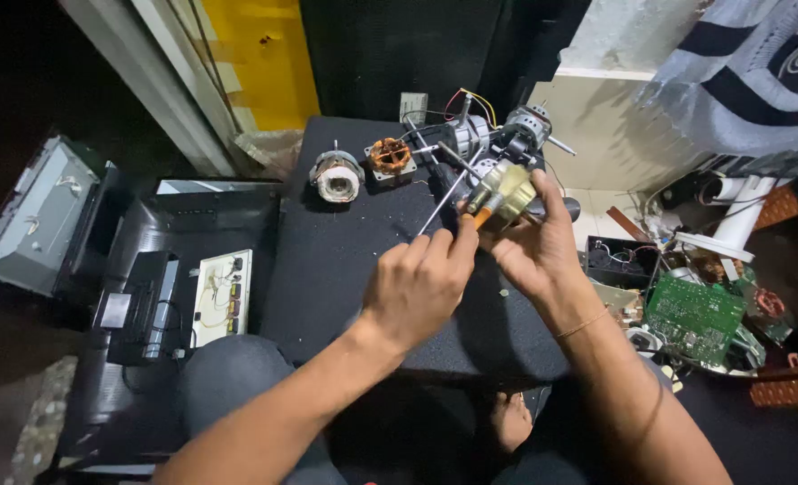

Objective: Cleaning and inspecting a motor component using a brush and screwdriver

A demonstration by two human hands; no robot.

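Dark work mat (345, 269) on a cluttered floor, your left hand (421, 287) gripping a screwdriver (453, 202), your right hand (533, 247) clasping a small motor part (507, 190) above the mat, copper-wound stator (390, 155) at the mat's far edge.

I see my left hand (421, 286) gripping a screwdriver (453, 196), its shaft pointing toward 1 o'clock. My right hand (535, 244) holds a small beige gearbox (505, 190) just beside it. At 11 o'clock on the black mat (345, 260) sit a copper-wound stator (390, 155) and a white coil (337, 177).
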